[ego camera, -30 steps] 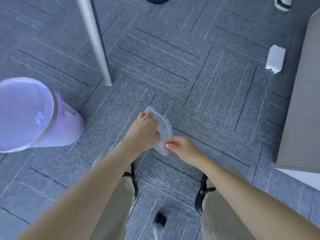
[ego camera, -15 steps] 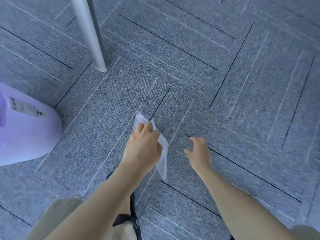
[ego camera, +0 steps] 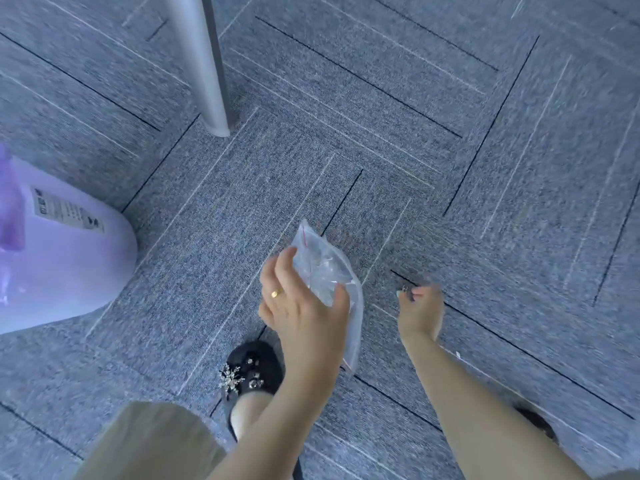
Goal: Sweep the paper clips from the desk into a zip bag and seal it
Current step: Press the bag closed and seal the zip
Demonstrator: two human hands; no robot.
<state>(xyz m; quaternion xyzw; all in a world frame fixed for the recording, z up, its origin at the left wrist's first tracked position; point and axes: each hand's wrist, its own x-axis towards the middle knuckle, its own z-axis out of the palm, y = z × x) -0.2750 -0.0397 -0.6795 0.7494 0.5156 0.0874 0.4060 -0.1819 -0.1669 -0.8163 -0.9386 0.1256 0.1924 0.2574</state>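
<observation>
Gray carpet floor [ego camera: 450, 168], big purple bin [ego camera: 69, 271] at the left, left hand [ego camera: 304, 306] holding a clear zip bag [ego camera: 325, 268] with small shiny bits inside, right hand [ego camera: 420, 306] low by the carpet pinching a paper clip [ego camera: 404, 289]

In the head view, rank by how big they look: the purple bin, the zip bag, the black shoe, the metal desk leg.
1. purple bin, though cut off by the frame edge.
2. metal desk leg and zip bag: look alike; the bag is partly hidden by the left hand.
3. black shoe, partly hidden.
</observation>
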